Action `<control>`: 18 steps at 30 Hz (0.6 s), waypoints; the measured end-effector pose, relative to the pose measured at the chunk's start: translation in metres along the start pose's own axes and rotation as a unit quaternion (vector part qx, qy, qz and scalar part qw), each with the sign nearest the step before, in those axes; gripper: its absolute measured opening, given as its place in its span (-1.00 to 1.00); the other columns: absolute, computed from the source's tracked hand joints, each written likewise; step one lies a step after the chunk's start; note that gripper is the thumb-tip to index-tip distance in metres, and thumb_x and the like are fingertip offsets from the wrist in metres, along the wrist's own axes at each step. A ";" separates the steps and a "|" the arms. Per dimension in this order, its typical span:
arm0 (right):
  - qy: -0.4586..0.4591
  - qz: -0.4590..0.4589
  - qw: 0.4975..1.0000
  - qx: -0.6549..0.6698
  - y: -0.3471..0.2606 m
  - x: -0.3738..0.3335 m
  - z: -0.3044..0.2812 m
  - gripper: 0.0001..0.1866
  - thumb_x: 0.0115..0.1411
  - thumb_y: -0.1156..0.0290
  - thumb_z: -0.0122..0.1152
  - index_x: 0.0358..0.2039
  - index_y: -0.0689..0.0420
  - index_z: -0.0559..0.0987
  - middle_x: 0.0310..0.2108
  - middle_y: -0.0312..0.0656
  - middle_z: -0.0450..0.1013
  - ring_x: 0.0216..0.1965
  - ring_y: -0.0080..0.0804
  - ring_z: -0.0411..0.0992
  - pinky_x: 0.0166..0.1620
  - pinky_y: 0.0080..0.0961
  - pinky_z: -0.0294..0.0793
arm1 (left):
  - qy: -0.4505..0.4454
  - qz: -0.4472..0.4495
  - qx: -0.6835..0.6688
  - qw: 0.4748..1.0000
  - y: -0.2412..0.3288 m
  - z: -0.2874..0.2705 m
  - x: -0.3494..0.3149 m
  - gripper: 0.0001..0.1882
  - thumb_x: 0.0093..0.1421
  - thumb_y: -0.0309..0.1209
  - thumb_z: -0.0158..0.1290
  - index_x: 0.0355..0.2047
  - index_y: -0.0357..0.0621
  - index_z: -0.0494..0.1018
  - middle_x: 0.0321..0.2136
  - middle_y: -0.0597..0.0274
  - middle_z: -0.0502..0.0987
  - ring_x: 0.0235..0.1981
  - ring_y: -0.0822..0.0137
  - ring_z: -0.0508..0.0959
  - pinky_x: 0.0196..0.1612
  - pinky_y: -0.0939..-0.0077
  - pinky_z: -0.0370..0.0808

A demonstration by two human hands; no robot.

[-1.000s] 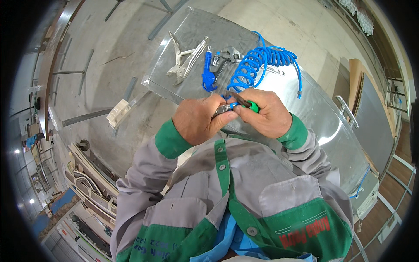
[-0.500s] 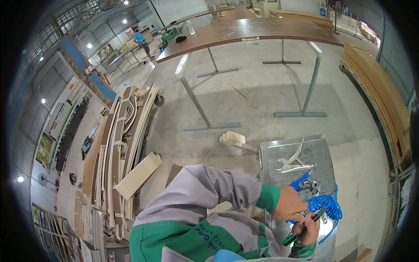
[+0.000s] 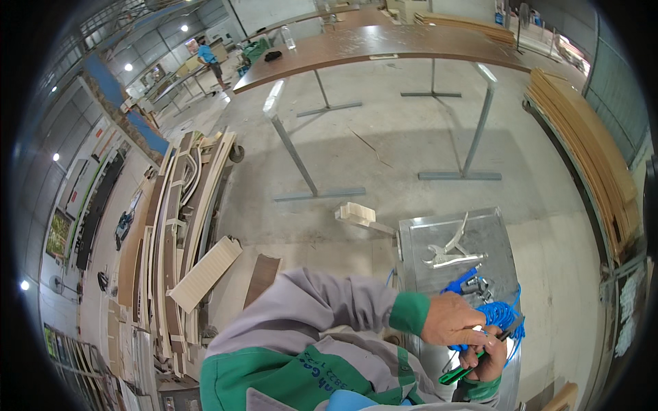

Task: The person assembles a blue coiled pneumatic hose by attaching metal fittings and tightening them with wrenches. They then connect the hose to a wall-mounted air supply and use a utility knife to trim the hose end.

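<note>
My right hand (image 3: 485, 362) is closed round a slim green tool with a dark end (image 3: 454, 375), whose exact kind I cannot make out. The fingers of my left hand (image 3: 451, 319) are pinched together against it from above; what lies between them is too small to tell. Both hands are over the near part of a metal-topped cart (image 3: 423, 258). Just beyond them lie a blue coiled air hose (image 3: 500, 314), a blue air blow gun (image 3: 460, 280) and some small metal fittings (image 3: 482, 288). Silver locking pliers (image 3: 454, 258) rest farther up the cart top.
A large brown board (image 3: 384, 46) lies on metal stands ahead. Stacked panels (image 3: 582, 137) stand at the right. Wood strips (image 3: 179, 226) are piled at the left, near a ribbed pale board (image 3: 205, 274). A person (image 3: 208, 58) stands far off at the left.
The whole view has shifted slightly, so the scene sits farther left and higher. The green tool has turned a little in my right hand, and more of its green part shows. My left fingers stay close against it.
</note>
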State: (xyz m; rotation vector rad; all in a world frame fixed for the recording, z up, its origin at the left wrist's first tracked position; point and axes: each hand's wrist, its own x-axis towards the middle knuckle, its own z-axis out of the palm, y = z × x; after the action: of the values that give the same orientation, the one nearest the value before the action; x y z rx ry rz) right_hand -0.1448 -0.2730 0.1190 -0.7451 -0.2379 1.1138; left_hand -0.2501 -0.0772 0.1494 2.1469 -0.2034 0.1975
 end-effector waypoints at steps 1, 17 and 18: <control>0.019 0.002 1.000 -0.010 0.006 0.004 -0.002 -0.74 0.19 0.31 0.18 -0.49 0.16 0.35 -0.67 -0.19 0.31 -0.78 -0.45 0.28 -0.71 -0.46 0.36 | 0.038 0.007 -0.036 0.999 -0.003 0.005 -0.004 -0.58 0.42 0.00 -0.05 -0.32 -0.10 0.48 -0.57 0.11 0.57 -0.50 0.00 0.60 -0.48 0.20 0.45; 0.139 -0.059 0.917 -0.369 -0.001 0.007 -0.017 -0.71 0.38 0.19 0.19 -0.24 0.20 0.54 -0.56 -0.35 0.38 -0.59 -0.61 0.36 -0.50 -0.61 0.32 | 0.028 -0.034 -0.031 0.999 -0.045 0.042 -0.010 -0.70 0.45 -0.31 -0.11 0.03 -0.26 0.41 -0.24 0.05 0.47 -0.23 0.14 0.52 -0.11 0.28 0.45; 0.159 -0.105 0.913 -0.361 -0.001 0.005 -0.017 -0.73 0.39 0.23 0.20 -0.17 0.22 0.56 -0.49 -0.35 0.42 -0.52 -0.60 0.41 -0.44 -0.60 0.39 | 0.006 -0.090 -0.067 0.994 -0.046 0.039 -0.012 -0.70 0.44 -0.30 -0.07 0.02 -0.26 0.40 -0.26 0.02 0.51 -0.25 0.08 0.55 -0.17 0.24 0.47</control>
State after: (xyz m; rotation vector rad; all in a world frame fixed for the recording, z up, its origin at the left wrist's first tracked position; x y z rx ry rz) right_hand -0.1335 -0.2757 0.1062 -1.5074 -0.4501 0.6667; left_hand -0.2495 -0.0835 0.0882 2.0168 -0.0152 0.0888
